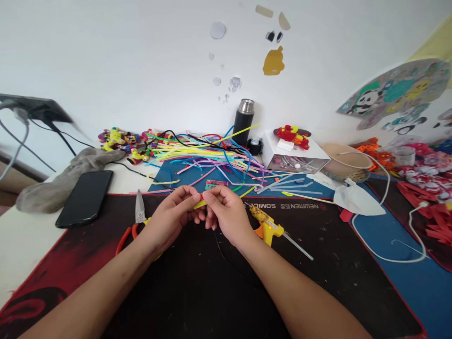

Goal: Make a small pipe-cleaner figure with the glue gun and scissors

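A small yellow-and-red piece (199, 204) is held up above a black desk mat (212, 292), toward its far edge, and is pinched between the fingertips of the left hand (174, 214) and the right hand (228, 212). The grip of each hand is closed narrowly on it, and so much of the piece is covered that its exact shape cannot be told. On the mat, just beside the left hand, a pair of scissors (140, 209) is laid with its blades pointed away toward the wall (141, 61), its red handles partly hidden by the left forearm (116, 263). Beside the right forearm (282, 278), a yellow glue gun (271, 230) is rested, a translucent glue stick (299, 247) protruding from its rear. Beyond the hands, a loose heap of multicoloured pipe cleaners (208, 153) is spread. Behind it, a black thermos (243, 122) with a silver cap is stood upright, and a white box (318, 154) topped with fuzzy red-and-yellow pieces (293, 134) is placed to its right. At the left, a black phone (84, 198) is laid by the mat's corner, near a grey plastic bag (70, 179) set on the white table (21, 249).
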